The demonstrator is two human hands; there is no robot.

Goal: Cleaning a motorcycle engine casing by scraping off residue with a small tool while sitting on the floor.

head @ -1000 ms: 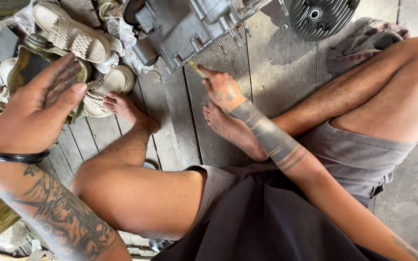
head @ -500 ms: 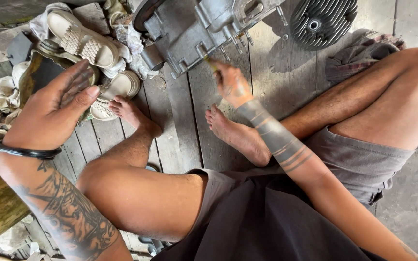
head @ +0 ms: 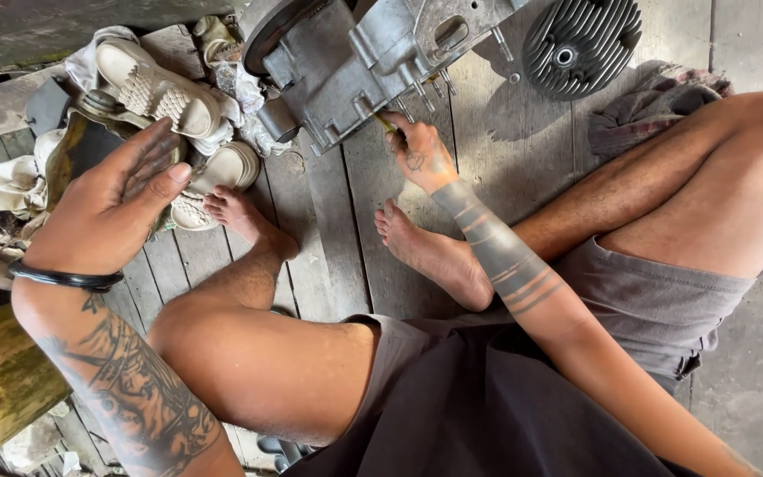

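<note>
— Pinching a thin yellowish tool (head: 385, 123), the right hand (head: 421, 157) is pressing its tip against the studded edge of the grey cast-metal engine casing (head: 355, 62) lying on the wooden plank floor (head: 328, 238).

— And the left hand (head: 108, 212)?

— Spreading open, holding nothing, it is hovering over a dark tin can (head: 81, 146) beside the cream woven sandals (head: 156, 93), probably for balance.

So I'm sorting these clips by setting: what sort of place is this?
Probably an informal home or backyard repair spot. A grey cast-metal engine casing and a dark finned cylinder head sit on a weathered wooden plank floor, beside cream woven sandals.
</note>
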